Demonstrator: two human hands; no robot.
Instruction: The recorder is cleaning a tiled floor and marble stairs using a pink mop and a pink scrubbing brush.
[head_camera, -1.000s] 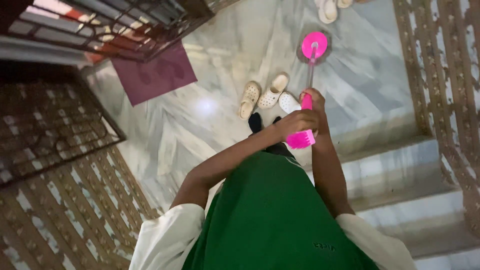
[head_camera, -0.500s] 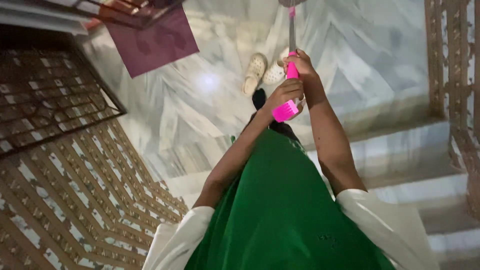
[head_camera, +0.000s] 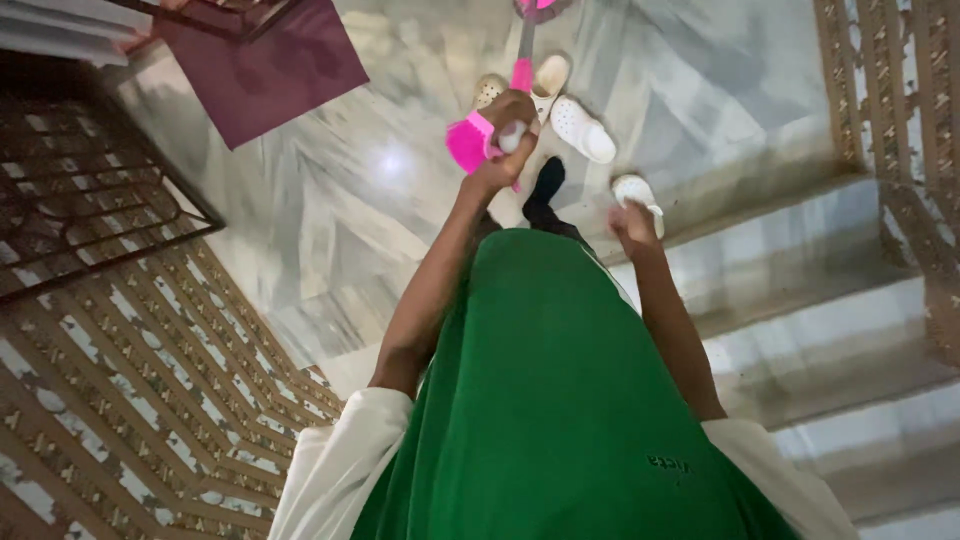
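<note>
Glossy marble floor (head_camera: 330, 230) below: left hand (head_camera: 505, 130) clenched around pink mop handle (head_camera: 521, 76), right hand (head_camera: 633, 222) empty, loose.

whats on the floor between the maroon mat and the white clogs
Head view: only bare marble floor with a light glare lies between the maroon mat and the white clogs.

- Dim indoor light, warm cast
- Small round glare spot on the marble floor (head_camera: 390, 160), far centre
- Right hand (head_camera: 632, 222) motion-blurred
- Left grille (head_camera: 90, 215) dark, murky
- Edges stretched by wide lens
</note>
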